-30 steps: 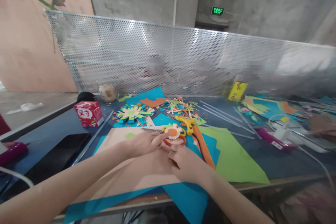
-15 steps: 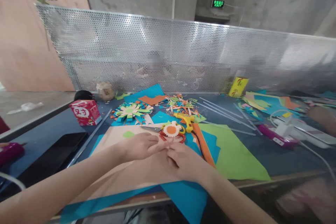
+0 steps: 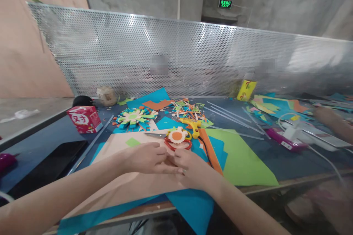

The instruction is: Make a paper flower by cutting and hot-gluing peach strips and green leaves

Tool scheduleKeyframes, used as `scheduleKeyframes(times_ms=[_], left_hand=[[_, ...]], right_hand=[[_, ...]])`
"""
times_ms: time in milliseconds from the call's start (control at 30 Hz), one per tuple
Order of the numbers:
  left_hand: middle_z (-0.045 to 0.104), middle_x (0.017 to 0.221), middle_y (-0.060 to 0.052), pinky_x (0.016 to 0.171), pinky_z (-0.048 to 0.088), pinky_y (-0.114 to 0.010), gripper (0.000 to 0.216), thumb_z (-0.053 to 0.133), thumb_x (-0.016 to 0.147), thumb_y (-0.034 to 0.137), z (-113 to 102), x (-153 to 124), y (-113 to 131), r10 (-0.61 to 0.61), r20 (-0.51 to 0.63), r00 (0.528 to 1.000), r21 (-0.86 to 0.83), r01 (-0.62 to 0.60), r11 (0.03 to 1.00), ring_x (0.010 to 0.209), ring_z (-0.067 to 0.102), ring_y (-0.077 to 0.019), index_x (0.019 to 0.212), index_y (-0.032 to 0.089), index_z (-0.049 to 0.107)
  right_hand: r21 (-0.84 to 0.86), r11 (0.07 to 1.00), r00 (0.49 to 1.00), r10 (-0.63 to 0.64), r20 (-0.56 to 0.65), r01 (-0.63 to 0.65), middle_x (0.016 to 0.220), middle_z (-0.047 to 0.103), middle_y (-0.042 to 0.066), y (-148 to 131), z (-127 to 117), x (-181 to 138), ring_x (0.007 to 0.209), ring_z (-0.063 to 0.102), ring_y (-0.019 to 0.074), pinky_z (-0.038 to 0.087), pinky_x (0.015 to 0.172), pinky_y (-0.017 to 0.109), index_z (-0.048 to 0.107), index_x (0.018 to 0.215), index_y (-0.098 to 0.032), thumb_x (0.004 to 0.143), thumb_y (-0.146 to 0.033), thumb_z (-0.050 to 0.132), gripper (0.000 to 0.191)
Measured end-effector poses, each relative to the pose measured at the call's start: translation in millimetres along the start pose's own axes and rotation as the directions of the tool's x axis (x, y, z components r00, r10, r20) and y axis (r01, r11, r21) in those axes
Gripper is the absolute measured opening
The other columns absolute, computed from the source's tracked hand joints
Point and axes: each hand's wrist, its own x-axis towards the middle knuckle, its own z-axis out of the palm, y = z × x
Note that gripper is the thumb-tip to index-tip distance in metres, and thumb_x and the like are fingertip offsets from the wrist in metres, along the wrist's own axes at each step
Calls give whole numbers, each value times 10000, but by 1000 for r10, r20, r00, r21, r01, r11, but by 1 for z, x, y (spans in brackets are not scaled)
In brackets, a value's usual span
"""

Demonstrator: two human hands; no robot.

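Over a large pale peach sheet of paper (image 3: 121, 183), my two hands meet at the fingertips. My left hand (image 3: 146, 157) has its index finger stretched out against the right fingers, its other fingers bent. Curled fingers bring my right hand (image 3: 190, 167) together with it; whatever small thing may lie between them is hidden. Just beyond the fingertips lie red-and-yellow-handled scissors (image 3: 185, 144), with a small white paper flower with an orange centre (image 3: 177, 136) on their handles. A small green paper piece (image 3: 132, 142) rests on the peach sheet near my left hand.
A yellow glue gun (image 3: 195, 127) lies behind the scissors. Farther back are a layered paper flower (image 3: 135, 116), paper scraps (image 3: 187, 109) and glue sticks (image 3: 228, 115). A phone (image 3: 52, 169) and red box (image 3: 85, 119) stand left, green paper (image 3: 242, 161) and a power strip (image 3: 284, 140) right.
My left index finger has moved down and across onto the right hand's fingers. Both hands have shifted slightly, and the whole view has slid a little to the left.
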Motion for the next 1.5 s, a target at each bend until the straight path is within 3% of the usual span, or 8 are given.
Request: scheduleKeyframes(times_ms=[200, 400, 567, 733, 967, 1167, 1267, 1500], left_hand=[[644, 822, -44, 591, 376, -244, 417, 298, 829, 52, 6, -4, -1, -165, 126, 978, -126, 180, 975, 691, 548, -143, 1197, 195, 432], [600, 1053, -91, 739, 408, -256, 465, 318, 853, 203, 11, -11, -11, -525, 348, 777, -259, 618, 742, 906, 559, -185, 1314, 184, 263], [630, 951, -32, 672, 422, -229, 613, 380, 837, 271, 11, -22, -8, -611, 399, 683, -411, 729, 547, 814, 571, -156, 1359, 221, 63], [606, 921, -16, 643, 433, -219, 664, 442, 814, 300, 3, -26, -2, -644, 365, 672, -585, 704, 403, 735, 545, -116, 1354, 257, 58], [609, 737, -7, 629, 472, -274, 591, 595, 719, 266, -36, -4, -19, -844, 280, 458, -866, 501, -15, 685, 571, -134, 1248, 201, 339], [651, 750, -29, 604, 467, -248, 487, 578, 742, 237, -38, 24, -12, -853, 363, 376, -931, 188, -313, 678, 592, -126, 1189, 167, 398], [667, 772, -49, 658, 470, -274, 490, 571, 750, 228, -32, 36, -8, -817, 418, 398, -905, 102, -414, 700, 610, -134, 1199, 154, 388], [657, 735, -39, 640, 482, -291, 505, 603, 723, 250, -18, 60, 1, -705, 530, 471, -804, 16, -594, 656, 610, -135, 1187, 158, 427]], right_hand=[[-26, 999, 999, 45, -11, -45, 836, 580, 75, -6, -10, 0, 791, 514, 173, 407, 689, 266, 604, 771, -138, 730, -153, 436, 173], [-14, 999, 999, 33, 3, -33, 1124, 552, 113, -12, -18, -1, 1013, 492, 206, 351, 877, 299, 631, 902, -121, 778, -175, 418, 252], [-45, 998, 998, 54, 12, -54, 1071, 577, 117, -12, -18, -1, 964, 514, 210, 373, 851, 305, 575, 1075, -106, 812, -182, 366, 345], [-28, 998, 997, 57, 46, -56, 988, 592, 114, -12, -20, -1, 894, 531, 199, 404, 805, 293, 491, 1185, -105, 807, -205, 376, 408], [55, 991, 993, 119, 1, -119, 986, 584, 113, -11, -18, -1, 913, 528, 216, 438, 766, 322, 492, 1169, -138, 801, -210, 396, 387], [255, 948, 849, 289, -443, -190, 985, 571, 81, -18, -37, -7, 697, 557, 136, 485, 676, 272, 380, 1258, -178, 828, -289, 443, 448], [172, 975, 752, 217, -622, -139, 1039, 570, 82, -23, -51, -10, 860, 569, 160, 484, 737, 268, 482, 1187, -208, 811, -304, 496, 388], [140, 978, 701, 210, -681, -156, 883, 653, 56, -22, -57, -16, 761, 613, 149, 504, 672, 250, 648, 887, -202, 802, -237, 510, 166]])
